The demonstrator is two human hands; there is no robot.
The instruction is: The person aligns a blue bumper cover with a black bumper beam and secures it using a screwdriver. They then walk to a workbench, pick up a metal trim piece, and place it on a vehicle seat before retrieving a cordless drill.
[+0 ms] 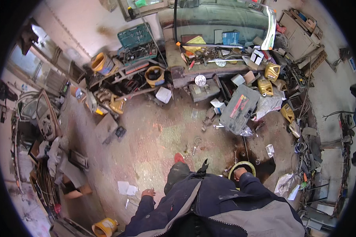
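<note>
My right hand [239,172] is closed at a round yellow-rimmed bucket [253,168], low on my right side. The bucket's inside looks dark, and my sleeve hides its near part. A dark wet stain [267,170] covers the floor beside it. My left hand [148,192] hangs low by my left side with nothing visible in it, its fingers loosely apart. White sheets of paper [127,188] lie on the floor to the left of that hand.
Ahead stands a cluttered workbench [178,81] with tools and a large glass pane [225,23]. A grey tool case [239,109] leans before it, near gold oil jugs [265,87]. Left are a green socket-set case [136,41], yellow buckets [103,63] and a car door frame [47,114].
</note>
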